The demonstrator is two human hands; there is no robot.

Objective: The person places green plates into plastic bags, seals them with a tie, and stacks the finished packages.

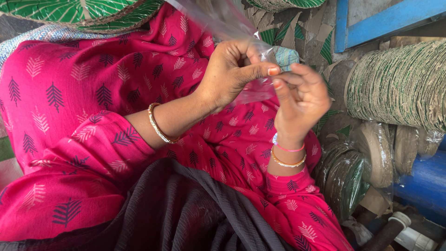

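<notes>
A clear plastic bag (241, 51) is held up before the chest, over the lap. Its lower edge is pinched between thumb and forefinger of the left hand (232, 74); the right hand (302, 100) is half curled, its fingertips on the same edge. The mouth appears unopened and nothing is seen inside; opening is judged just begun. Stacked leaf plates (399, 83) crowd the right side; little free room is left there.

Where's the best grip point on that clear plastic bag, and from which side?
Probably the bag's lower edge, where the left hand and right hand already pinch the clear plastic bag between fingertips. The film is thin and limp and hangs from above, so a fingertip pinch from both sides of the edge looks surer than a full grasp.
</notes>
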